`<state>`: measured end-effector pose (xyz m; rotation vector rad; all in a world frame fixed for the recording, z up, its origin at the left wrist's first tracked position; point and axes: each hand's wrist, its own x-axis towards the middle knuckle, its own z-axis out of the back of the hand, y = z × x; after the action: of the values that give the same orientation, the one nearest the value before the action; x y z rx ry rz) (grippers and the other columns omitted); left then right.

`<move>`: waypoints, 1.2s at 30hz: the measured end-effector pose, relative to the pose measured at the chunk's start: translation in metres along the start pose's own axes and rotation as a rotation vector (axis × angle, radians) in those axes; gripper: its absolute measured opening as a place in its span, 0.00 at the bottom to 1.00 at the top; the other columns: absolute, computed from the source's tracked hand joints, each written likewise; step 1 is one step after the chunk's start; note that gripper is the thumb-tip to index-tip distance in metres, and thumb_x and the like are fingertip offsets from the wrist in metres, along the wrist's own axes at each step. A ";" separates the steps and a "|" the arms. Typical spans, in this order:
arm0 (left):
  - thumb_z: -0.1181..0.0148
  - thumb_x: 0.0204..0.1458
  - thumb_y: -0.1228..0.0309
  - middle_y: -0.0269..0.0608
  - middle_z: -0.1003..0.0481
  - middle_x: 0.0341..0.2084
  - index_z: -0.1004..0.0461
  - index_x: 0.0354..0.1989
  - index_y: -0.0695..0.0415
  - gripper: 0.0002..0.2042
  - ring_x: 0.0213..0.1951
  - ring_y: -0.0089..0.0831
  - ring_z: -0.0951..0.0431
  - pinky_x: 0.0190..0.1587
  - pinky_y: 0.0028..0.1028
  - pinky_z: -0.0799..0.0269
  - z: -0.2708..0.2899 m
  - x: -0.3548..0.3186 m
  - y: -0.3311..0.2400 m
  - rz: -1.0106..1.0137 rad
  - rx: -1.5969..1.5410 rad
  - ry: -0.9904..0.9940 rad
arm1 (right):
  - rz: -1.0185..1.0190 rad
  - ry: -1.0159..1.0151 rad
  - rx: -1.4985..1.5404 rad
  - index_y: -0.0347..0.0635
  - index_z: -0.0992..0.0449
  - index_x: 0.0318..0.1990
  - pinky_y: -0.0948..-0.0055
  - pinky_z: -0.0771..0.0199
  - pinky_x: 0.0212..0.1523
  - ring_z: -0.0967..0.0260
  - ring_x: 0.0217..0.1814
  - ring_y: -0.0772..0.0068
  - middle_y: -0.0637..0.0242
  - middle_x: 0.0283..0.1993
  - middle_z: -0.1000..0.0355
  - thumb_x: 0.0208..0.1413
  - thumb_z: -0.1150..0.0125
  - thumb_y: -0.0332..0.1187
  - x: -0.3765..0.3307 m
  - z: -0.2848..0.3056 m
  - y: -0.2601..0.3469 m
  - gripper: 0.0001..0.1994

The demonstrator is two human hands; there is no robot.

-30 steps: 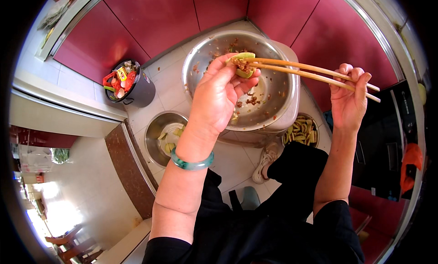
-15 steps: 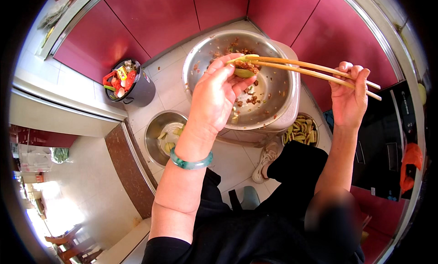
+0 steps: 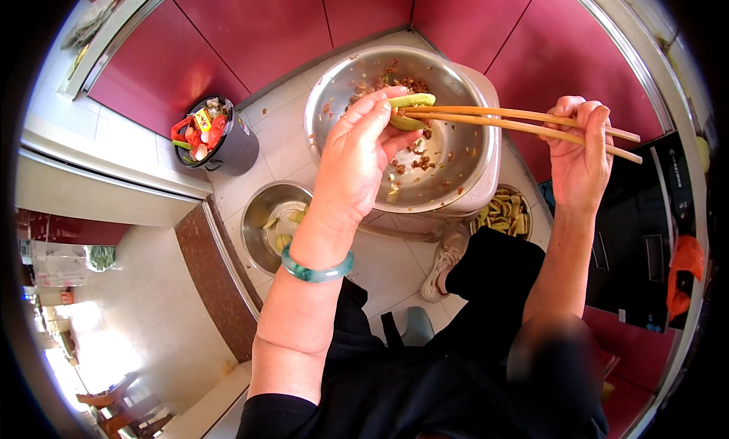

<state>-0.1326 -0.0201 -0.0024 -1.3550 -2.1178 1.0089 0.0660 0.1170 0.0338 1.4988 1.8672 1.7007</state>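
Over a large steel basin (image 3: 469,162), my left hand (image 3: 353,154) pinches a split green vegetable piece (image 3: 412,100) between thumb and fingers. Long wooden chopsticks (image 3: 509,118) are held in my right hand (image 3: 581,154), off to the right. Their tips reach between the two halves of the piece; how deep they go is partly hidden by my left fingers. Reddish-brown minced filling (image 3: 410,84) lies along the basin's far side, with crumbs scattered over its bottom and walls. A green bangle (image 3: 317,270) circles my left wrist.
The basin rests on a pale stool (image 3: 490,97). A smaller steel bowl (image 3: 254,230) with a few pale green pieces stands at the left; another bowl of vegetable pieces (image 3: 505,215) sits at the right by my shoe. Beyond are a full dark bin (image 3: 237,150) and red cabinets (image 3: 258,29).
The chopstick tips have shifted slightly down between the vegetable's halves, and less mince shows there now. The upper half shows more of its green skin. My left hand has hardly moved.
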 end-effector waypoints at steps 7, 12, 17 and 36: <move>0.59 0.58 0.72 0.50 0.32 0.47 0.36 0.49 0.67 0.15 0.47 0.37 0.29 0.50 0.35 0.30 0.003 0.000 -0.003 0.024 -0.042 0.001 | -0.017 -0.033 0.111 0.43 0.38 0.28 0.71 0.25 0.34 0.32 0.31 0.71 0.60 0.32 0.34 0.63 0.64 0.42 0.000 -0.004 -0.001 0.16; 0.59 0.57 0.73 0.51 0.32 0.47 0.36 0.49 0.67 0.14 0.47 0.38 0.29 0.50 0.36 0.30 0.001 -0.001 -0.004 0.039 -0.057 -0.010 | -0.016 -0.025 0.049 0.43 0.39 0.27 0.71 0.26 0.33 0.33 0.30 0.72 0.60 0.32 0.34 0.63 0.63 0.41 0.000 -0.004 -0.005 0.15; 0.60 0.58 0.71 0.51 0.32 0.46 0.36 0.48 0.67 0.14 0.46 0.38 0.29 0.50 0.36 0.30 0.003 0.000 0.000 0.012 -0.025 -0.012 | -0.035 -0.033 0.042 0.43 0.39 0.27 0.71 0.26 0.35 0.33 0.31 0.73 0.61 0.32 0.34 0.63 0.63 0.41 0.000 -0.004 -0.004 0.15; 0.63 0.60 0.68 0.49 0.34 0.51 0.38 0.52 0.57 0.15 0.48 0.51 0.30 0.45 0.51 0.28 0.007 -0.002 -0.005 0.145 -0.197 0.139 | -0.196 -0.040 0.299 0.45 0.37 0.27 0.73 0.26 0.35 0.34 0.32 0.74 0.64 0.33 0.34 0.62 0.61 0.44 0.010 0.022 -0.019 0.16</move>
<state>-0.1398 -0.0260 -0.0032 -1.6437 -2.0825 0.7499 0.0668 0.1414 0.0159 1.3779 2.2407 1.3426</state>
